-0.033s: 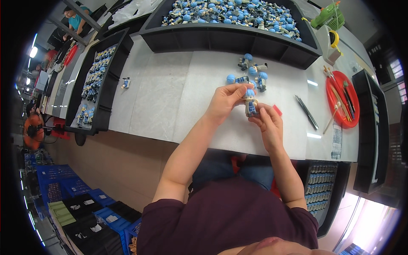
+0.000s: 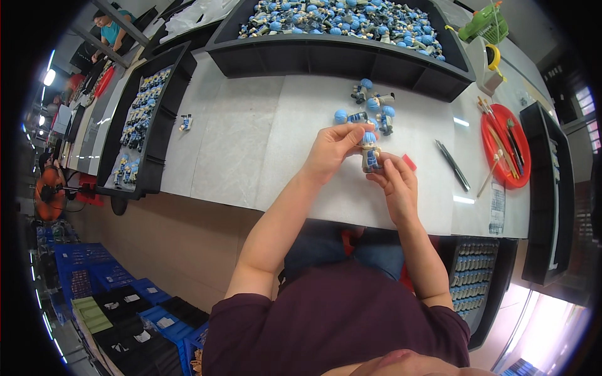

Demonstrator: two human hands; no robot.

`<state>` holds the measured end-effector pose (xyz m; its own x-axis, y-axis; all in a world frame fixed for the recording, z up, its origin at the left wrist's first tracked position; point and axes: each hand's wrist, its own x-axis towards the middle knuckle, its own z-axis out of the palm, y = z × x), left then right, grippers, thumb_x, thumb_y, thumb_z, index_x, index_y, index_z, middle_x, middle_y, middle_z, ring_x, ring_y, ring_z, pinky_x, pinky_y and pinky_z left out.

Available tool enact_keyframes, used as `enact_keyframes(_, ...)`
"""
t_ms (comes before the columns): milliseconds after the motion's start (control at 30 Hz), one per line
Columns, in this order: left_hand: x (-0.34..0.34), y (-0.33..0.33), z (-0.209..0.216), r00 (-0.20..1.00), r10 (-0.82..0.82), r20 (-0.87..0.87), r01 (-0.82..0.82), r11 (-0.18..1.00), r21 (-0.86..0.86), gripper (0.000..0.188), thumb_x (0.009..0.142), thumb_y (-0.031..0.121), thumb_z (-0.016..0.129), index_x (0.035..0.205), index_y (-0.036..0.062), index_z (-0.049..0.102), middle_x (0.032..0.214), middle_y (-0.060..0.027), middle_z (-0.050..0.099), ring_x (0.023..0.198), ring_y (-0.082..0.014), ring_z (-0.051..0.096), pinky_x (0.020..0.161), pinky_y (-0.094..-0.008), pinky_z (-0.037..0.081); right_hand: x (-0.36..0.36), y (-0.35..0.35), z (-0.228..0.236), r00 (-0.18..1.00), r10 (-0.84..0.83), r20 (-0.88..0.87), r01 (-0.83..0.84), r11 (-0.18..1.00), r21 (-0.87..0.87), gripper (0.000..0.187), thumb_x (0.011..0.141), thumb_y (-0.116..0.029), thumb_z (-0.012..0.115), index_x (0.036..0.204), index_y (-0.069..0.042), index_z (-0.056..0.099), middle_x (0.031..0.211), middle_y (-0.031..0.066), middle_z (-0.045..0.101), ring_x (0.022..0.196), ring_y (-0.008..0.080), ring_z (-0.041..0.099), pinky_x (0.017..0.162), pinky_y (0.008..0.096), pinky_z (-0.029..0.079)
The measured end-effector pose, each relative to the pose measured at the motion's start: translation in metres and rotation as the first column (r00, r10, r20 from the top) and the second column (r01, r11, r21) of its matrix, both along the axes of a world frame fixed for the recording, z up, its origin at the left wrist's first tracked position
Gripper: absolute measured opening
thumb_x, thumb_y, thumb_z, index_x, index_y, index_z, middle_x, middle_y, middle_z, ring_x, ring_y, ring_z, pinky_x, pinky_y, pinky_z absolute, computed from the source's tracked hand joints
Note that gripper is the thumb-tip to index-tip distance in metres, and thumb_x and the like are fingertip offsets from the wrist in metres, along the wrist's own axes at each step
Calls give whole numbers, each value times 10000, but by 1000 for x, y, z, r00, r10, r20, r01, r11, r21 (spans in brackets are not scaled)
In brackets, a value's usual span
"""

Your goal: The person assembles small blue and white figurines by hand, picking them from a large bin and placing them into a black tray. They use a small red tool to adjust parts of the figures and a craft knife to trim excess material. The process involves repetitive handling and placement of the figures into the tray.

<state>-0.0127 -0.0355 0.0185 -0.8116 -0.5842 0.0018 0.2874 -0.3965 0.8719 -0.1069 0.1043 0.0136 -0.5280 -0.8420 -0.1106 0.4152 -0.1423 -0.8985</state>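
Note:
A small toy figurine (image 2: 370,152) with light blue hair and a pale and blue outfit is held upright between my two hands above the table. My left hand (image 2: 334,148) pinches it near the head with thumb and fingers. My right hand (image 2: 396,182) grips its lower end by the feet. Just beyond my fingers, several similar figurines (image 2: 387,119) lie loosely on the white tabletop (image 2: 244,125). Beside my right hand is a small red piece (image 2: 409,162).
A large black bin (image 2: 338,57) heaped with figurines stands at the back. A black tray (image 2: 150,147) of figurines sits left, near one lone figurine (image 2: 185,122). To the right are a pen (image 2: 453,165), a red dish (image 2: 522,178) with brushes, a tape dispenser (image 2: 486,66) and another black tray (image 2: 538,250).

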Motion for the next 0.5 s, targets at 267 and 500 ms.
enact_keyframes(267, 5, 5, -1, 999, -48, -18, 47, 999, -22, 276, 923, 185, 523, 1106, -4, 606, 1035, -134, 640, 949, -177, 618, 849, -322, 495, 8, 7, -12, 995, -58, -78, 54, 997, -46, 258, 931, -149, 513, 1096, 48, 543, 1011, 123, 602, 896, 167, 603, 801, 310, 505)
enact_keyframes(500, 1, 8, -9, 999, -44, -5, 44, 999, 13, 264, 910, 156, 539, 1113, -2, 601, 1043, -137, 635, 952, -187, 617, 867, -335, 485, 7, 9, -18, 998, -66, 14, 67, 995, -69, 257, 936, -153, 501, 1090, 49, 542, 1019, 126, 600, 908, 177, 607, 803, 308, 505)
